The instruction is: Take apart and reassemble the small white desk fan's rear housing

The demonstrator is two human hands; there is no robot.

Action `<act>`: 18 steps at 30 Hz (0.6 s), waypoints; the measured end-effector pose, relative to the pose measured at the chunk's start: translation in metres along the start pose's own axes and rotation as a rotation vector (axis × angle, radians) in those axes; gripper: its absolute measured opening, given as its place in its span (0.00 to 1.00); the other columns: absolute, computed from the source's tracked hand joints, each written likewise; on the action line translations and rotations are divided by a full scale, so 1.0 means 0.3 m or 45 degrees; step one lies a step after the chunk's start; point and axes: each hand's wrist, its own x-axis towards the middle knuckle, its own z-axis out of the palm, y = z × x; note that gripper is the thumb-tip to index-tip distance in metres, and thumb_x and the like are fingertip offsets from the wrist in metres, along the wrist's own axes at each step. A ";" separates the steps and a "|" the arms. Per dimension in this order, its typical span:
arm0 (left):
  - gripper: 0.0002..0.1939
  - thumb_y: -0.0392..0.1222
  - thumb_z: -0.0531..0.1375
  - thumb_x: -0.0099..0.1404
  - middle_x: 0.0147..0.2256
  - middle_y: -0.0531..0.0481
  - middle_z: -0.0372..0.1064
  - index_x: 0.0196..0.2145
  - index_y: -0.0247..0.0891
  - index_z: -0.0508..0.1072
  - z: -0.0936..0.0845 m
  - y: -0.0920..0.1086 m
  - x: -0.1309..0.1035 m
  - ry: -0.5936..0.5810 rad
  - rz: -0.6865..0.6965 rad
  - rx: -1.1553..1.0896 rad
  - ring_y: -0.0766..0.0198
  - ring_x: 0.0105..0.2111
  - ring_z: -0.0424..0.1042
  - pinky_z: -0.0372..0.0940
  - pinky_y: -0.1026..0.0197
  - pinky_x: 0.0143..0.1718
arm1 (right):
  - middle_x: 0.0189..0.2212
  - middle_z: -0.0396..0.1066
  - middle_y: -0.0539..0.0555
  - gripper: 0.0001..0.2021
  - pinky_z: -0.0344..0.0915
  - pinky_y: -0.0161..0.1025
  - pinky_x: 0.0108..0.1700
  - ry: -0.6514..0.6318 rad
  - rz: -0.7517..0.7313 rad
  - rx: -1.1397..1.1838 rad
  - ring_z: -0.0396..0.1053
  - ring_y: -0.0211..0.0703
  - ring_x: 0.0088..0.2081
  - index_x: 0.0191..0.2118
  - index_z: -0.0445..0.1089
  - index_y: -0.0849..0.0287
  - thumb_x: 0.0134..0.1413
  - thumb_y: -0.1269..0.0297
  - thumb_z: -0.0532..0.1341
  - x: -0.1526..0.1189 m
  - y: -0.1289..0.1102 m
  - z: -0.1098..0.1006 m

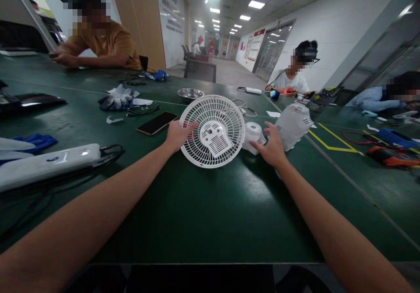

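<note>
A round white fan grille [215,137] with a slotted plate at its centre is held up, tilted, above the green table. My left hand [177,134] grips its left rim, with the thumb over the front of the bars. My right hand [273,148] has its thumb and fingers spread and sits right of the grille. Just beside those fingers is a small white vented housing [253,131]; whether they touch it I cannot tell. Behind my right hand stands a larger white plastic fan part [293,126], with slots at its top.
A phone [157,123], a metal bowl [190,93] and gloves [116,98] lie on the table [210,223]. At left is a white power strip [49,166]. An orange tool [392,156] and yellow tape [328,146] are at right. Several people sit around.
</note>
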 end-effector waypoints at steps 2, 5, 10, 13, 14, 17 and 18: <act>0.09 0.41 0.72 0.62 0.29 0.44 0.78 0.35 0.32 0.79 -0.001 0.001 -0.002 -0.007 0.002 0.011 0.60 0.25 0.77 0.74 0.60 0.24 | 0.59 0.70 0.67 0.47 0.66 0.65 0.62 -0.126 0.034 -0.010 0.71 0.66 0.57 0.70 0.55 0.58 0.48 0.50 0.71 -0.006 -0.008 0.027; 0.09 0.41 0.72 0.62 0.29 0.44 0.79 0.36 0.32 0.79 -0.003 0.002 -0.002 -0.016 0.012 0.014 0.59 0.26 0.78 0.74 0.60 0.25 | 0.60 0.70 0.67 0.48 0.66 0.66 0.61 -0.129 0.073 -0.045 0.72 0.68 0.57 0.71 0.54 0.57 0.47 0.50 0.71 -0.006 0.011 0.039; 0.09 0.41 0.72 0.62 0.29 0.44 0.79 0.35 0.32 0.79 -0.002 0.003 -0.001 -0.019 -0.003 -0.005 0.59 0.26 0.77 0.74 0.59 0.25 | 0.65 0.64 0.70 0.45 0.63 0.68 0.63 -0.006 0.050 -0.123 0.66 0.70 0.62 0.70 0.55 0.60 0.48 0.53 0.70 -0.003 0.024 0.024; 0.10 0.41 0.73 0.62 0.27 0.46 0.77 0.32 0.33 0.79 0.002 0.001 -0.003 0.010 0.016 -0.038 0.60 0.24 0.76 0.72 0.59 0.24 | 0.62 0.67 0.67 0.37 0.59 0.69 0.66 0.149 -0.026 -0.091 0.64 0.68 0.63 0.66 0.63 0.57 0.52 0.52 0.68 -0.007 -0.028 0.017; 0.10 0.42 0.73 0.61 0.26 0.46 0.77 0.32 0.33 0.79 0.004 0.002 -0.006 0.023 0.034 -0.050 0.60 0.24 0.75 0.72 0.59 0.24 | 0.59 0.69 0.66 0.33 0.60 0.68 0.65 0.181 -0.023 -0.004 0.66 0.65 0.61 0.63 0.65 0.57 0.54 0.51 0.68 -0.012 -0.057 0.021; 0.11 0.44 0.74 0.61 0.26 0.47 0.76 0.30 0.35 0.79 0.012 0.012 -0.022 0.070 0.087 -0.078 0.59 0.24 0.76 0.71 0.58 0.24 | 0.45 0.76 0.58 0.25 0.71 0.59 0.55 -0.013 0.194 0.569 0.74 0.55 0.47 0.57 0.70 0.53 0.60 0.44 0.63 -0.049 -0.164 0.060; 0.11 0.44 0.74 0.61 0.26 0.48 0.76 0.30 0.36 0.79 0.015 0.019 -0.030 0.095 0.106 -0.086 0.59 0.24 0.76 0.71 0.58 0.25 | 0.42 0.77 0.56 0.24 0.74 0.57 0.51 -0.209 0.316 0.815 0.76 0.53 0.45 0.56 0.70 0.52 0.62 0.41 0.60 -0.068 -0.203 0.080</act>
